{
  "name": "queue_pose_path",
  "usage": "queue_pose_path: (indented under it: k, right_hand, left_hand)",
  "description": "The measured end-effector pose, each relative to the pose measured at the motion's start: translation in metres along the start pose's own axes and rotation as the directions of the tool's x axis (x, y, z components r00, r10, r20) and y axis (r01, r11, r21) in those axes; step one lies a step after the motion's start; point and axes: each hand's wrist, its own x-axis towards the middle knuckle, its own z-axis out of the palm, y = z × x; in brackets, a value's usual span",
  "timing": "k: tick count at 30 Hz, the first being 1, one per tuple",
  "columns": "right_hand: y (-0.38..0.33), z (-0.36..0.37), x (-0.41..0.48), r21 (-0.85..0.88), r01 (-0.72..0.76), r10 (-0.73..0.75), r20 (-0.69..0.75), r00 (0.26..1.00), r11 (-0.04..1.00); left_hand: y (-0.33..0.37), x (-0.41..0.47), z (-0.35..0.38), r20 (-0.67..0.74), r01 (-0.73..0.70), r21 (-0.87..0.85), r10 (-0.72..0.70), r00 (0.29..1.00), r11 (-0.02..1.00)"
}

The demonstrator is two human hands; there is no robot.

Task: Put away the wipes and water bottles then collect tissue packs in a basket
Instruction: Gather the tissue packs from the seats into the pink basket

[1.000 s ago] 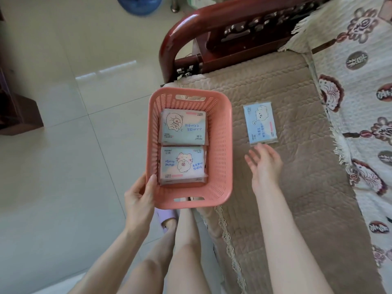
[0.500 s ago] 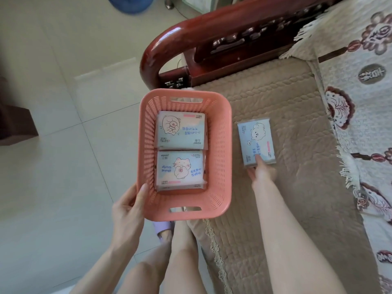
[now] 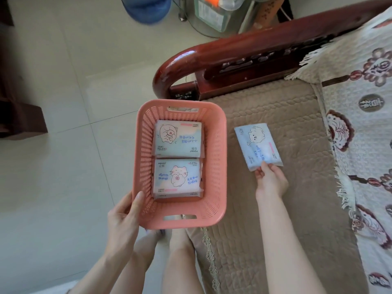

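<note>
Sofa seat [image 3: 307, 209], R grip [image 3: 270, 183] pinching tissue pack [image 3: 257, 145] edge, L grip [image 3: 123, 221] clasping basket [image 3: 221, 166] corner, 2 packs [image 3: 179, 141] inside

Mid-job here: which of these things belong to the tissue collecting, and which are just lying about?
Job: pink basket, gripped by left hand; far tissue pack and near tissue pack inside it; third tissue pack on the seat, pinched by right hand.
Lying about: blue jug, wooden armrest, patterned throw.

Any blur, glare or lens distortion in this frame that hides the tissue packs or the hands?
Head view: centre sharp, print readable on the packs in the basket and the loose pack the right hand pinches; top edge blurred, blue bottle smeared; wide-angle stretch at the borders; soft sheen on floor tiles, no harsh glare.
</note>
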Motion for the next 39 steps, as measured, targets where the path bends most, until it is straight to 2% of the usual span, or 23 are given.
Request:
queue_pose_path:
  k: [5, 8, 11, 14, 17, 20, 24, 25, 28, 31, 34, 37, 39]
  right_hand:
    - [-0.032, -0.006, -0.052, -0.03, 0.093, -0.082, 0.249, 0.965, 0.995]
    - [-0.048, 0.002, -0.086, -0.055, 0.111, -0.074, 0.461, 0.884, 0.992]
    - [-0.041, 0.03, -0.129, -0.245, 0.188, 0.007, 0.628, 0.778, 0.951]
    - [-0.019, 0.061, -0.165, -0.413, 0.297, 0.095, 0.705, 0.703, 0.861]
    - [0.013, 0.097, -0.202, -0.542, 0.423, 0.164, 0.734, 0.66, 0.726]
    - [0.048, 0.132, -0.236, -0.599, 0.569, 0.204, 0.768, 0.607, 0.563]
    - [0.101, 0.176, -0.27, -0.596, 0.759, 0.21, 0.803, 0.558, 0.264]
    - [0.116, 0.187, -0.279, -0.593, 0.782, 0.214, 0.803, 0.556, 0.192]
    - [0.159, 0.22, -0.307, -0.581, 0.812, 0.24, 0.798, 0.553, 0.061]
    - [0.197, 0.254, -0.336, -0.494, 0.85, 0.22, 0.823, 0.525, -0.181]
    - [0.229, 0.283, -0.366, -0.41, 0.838, 0.201, 0.843, 0.499, -0.36]
    - [0.258, 0.306, -0.406, -0.237, 0.852, 0.217, 0.903, 0.37, -0.468]
    - [0.278, 0.323, -0.429, -0.095, 0.898, 0.286, 0.929, 0.235, -0.429]
  left_hand:
    - [0.009, -0.007, -0.008, -0.043, 0.012, -0.151, -0.019, 0.999, 0.988]
    - [0.004, -0.004, -0.025, -0.039, -0.002, -0.186, -0.006, 0.999, 0.983]
    - [-0.004, 0.003, -0.047, -0.088, -0.008, -0.181, -0.008, 0.996, 0.983]
    - [-0.002, 0.011, -0.064, -0.109, -0.018, -0.251, -0.01, 0.994, 0.968]
    - [-0.005, 0.024, -0.092, -0.137, -0.01, -0.317, -0.035, 0.99, 0.948]
    - [0.0, 0.037, -0.125, -0.175, -0.003, -0.375, -0.068, 0.982, 0.927]
    - [0.014, 0.054, -0.177, -0.182, -0.01, -0.411, -0.072, 0.981, 0.912]
    - [0.016, 0.059, -0.19, -0.188, -0.02, -0.394, -0.06, 0.98, 0.919]
    - [0.022, 0.075, -0.229, -0.247, -0.025, -0.453, -0.098, 0.964, 0.891]
    - [0.026, 0.089, -0.267, -0.312, -0.048, -0.477, -0.118, 0.943, 0.878]
    - [0.028, 0.103, -0.305, -0.344, -0.059, -0.495, -0.134, 0.929, 0.867]
    - [0.025, 0.116, -0.347, -0.375, -0.057, -0.492, -0.152, 0.914, 0.869]
    - [0.024, 0.123, -0.373, -0.395, -0.066, -0.514, -0.167, 0.903, 0.855]
